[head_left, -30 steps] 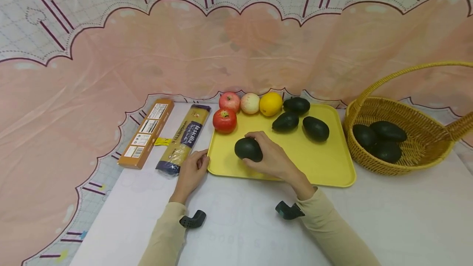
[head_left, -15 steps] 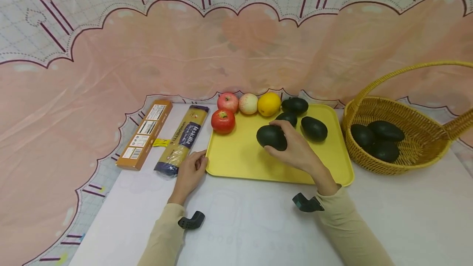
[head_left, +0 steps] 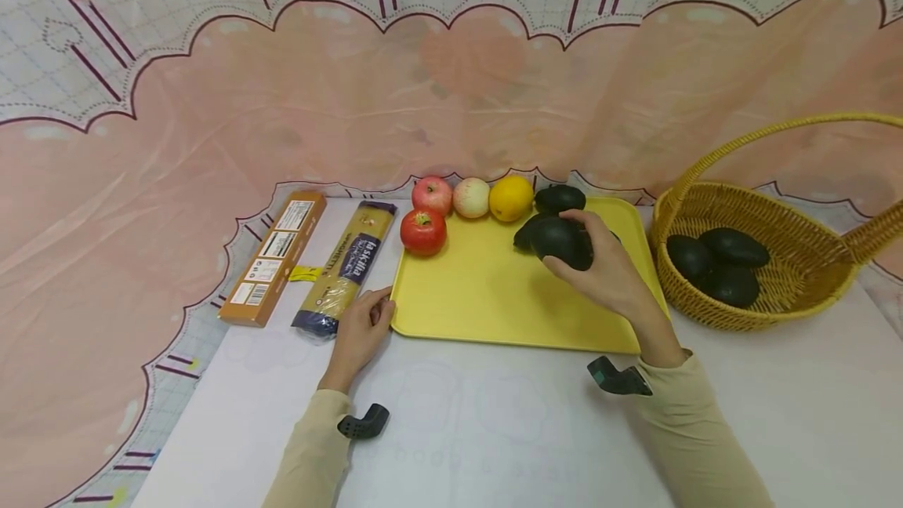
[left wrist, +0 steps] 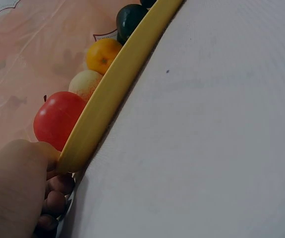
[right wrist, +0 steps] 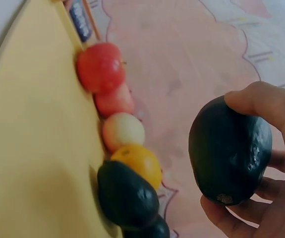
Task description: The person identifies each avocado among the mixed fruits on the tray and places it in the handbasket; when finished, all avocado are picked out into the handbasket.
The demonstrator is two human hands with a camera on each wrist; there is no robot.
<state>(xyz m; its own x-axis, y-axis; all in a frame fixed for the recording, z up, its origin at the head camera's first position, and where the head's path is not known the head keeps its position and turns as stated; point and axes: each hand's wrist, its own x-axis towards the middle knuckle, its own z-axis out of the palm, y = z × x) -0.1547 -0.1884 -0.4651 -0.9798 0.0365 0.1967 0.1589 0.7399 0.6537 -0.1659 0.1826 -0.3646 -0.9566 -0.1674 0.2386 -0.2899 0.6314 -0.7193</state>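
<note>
My right hand [head_left: 603,269] holds a dark green avocado [head_left: 560,242] over the right part of the yellow tray [head_left: 458,304]. In the right wrist view the thumb and fingers curl round that avocado [right wrist: 229,153]. My left hand [head_left: 361,335] pinches the tray's near left corner, thumb at the rim and fingers curled beneath in the left wrist view. On the tray, another avocado [head_left: 524,235] lies partly hidden behind the held one, and one more [head_left: 560,197] sits at the back. A third is almost wholly covered by the right hand.
A red tomato-like fruit [head_left: 423,232], a pink apple [head_left: 432,194], a pale fruit [head_left: 471,197] and an orange [head_left: 511,197] line the tray's back left. A spaghetti pack [head_left: 346,269] and an orange-brown box [head_left: 273,259] lie left. At right stands a wicker basket [head_left: 811,277] with avocados [head_left: 734,248].
My right hand has carried the avocado rightward and slightly back, from the tray's middle to near the other avocados. My left hand stays at the tray corner.
</note>
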